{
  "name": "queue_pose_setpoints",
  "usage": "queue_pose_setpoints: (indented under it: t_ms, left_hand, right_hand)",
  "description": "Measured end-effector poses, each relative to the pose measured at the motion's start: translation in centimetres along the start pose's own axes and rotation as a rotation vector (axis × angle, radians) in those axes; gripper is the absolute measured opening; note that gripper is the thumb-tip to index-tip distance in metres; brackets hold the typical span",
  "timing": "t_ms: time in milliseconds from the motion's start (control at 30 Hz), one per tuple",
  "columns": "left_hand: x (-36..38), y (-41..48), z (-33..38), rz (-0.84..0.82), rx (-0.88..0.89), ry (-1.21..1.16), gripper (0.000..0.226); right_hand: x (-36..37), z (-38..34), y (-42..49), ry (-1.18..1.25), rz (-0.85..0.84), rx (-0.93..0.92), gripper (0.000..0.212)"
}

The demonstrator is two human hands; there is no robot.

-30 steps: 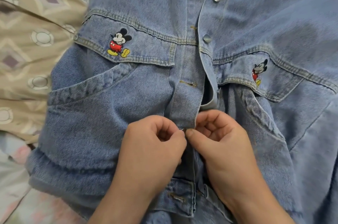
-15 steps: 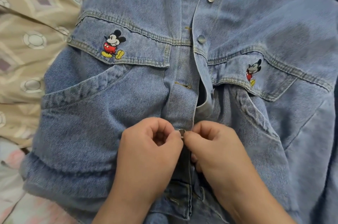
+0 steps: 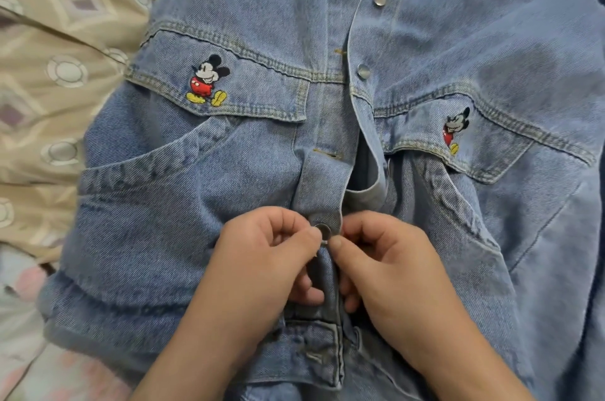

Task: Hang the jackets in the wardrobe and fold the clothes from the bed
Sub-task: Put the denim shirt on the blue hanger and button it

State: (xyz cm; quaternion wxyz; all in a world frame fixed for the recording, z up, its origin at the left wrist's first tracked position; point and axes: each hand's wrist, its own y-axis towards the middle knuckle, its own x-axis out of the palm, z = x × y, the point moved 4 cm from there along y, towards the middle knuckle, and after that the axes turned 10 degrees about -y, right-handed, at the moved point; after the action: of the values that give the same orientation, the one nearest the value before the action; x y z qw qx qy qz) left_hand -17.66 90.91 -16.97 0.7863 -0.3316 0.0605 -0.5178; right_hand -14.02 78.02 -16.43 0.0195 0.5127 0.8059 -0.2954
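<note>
Fingers [image 3: 310, 236] of left hand [image 3: 262, 266] and right hand [image 3: 396, 273] pinch the jacket [image 3: 157, 204] on the bed [image 3: 49, 50] beside a button [image 3: 322, 230] that has just come through its hole, so the upper buttons [image 3: 363, 70] likely follow.

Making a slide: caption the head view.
Left hand and right hand pinch the jacket front at a button, on a bedspread.

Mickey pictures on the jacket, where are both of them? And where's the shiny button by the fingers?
bigger Mickey picture [image 3: 203, 86]: head view, on his red shorts.
smaller Mickey picture [image 3: 456, 124]: head view, on his face.
button [image 3: 323, 231]: head view, on the middle of its round metal top.
</note>
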Motion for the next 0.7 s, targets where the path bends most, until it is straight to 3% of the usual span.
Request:
queue_pose_setpoints:
  t_ms: [233,367,467,533,600,700]
  left_hand:
    - [-0.2,0.3,-0.2,0.047,-0.022,0.079,0.025]
    - [-0.1,0.5,-0.5,0.031,-0.087,0.040,0.032]
    - [0.1,0.6,-0.8,0.021,-0.098,0.109,0.031]
    - [0.3,0.4,-0.9,0.035,-0.054,0.222,0.025]
    - [0.5,-0.1,-0.3,0.062,0.053,0.381,0.021]
    - [1.2,-1.0,0.3,0.154,0.164,0.864,0.058]
  right_hand:
    - [-0.3,-0.6,-0.3,-0.459,0.255,-0.355,0.006]
    - [0.0,-0.7,-0.4,-0.613,0.296,-0.338,0.016]
    - [-1.0,-1.3,0.0,-0.686,0.148,-0.293,0.020]
    - [-3.0,-2.2,0.0,-0.669,0.151,-0.319,0.020]
    - [-5.7,-3.4,-0.2,-0.556,0.341,-0.363,0.017]
    - [-7.1,-3.3,0.1,-0.548,0.511,-0.380,0.015]
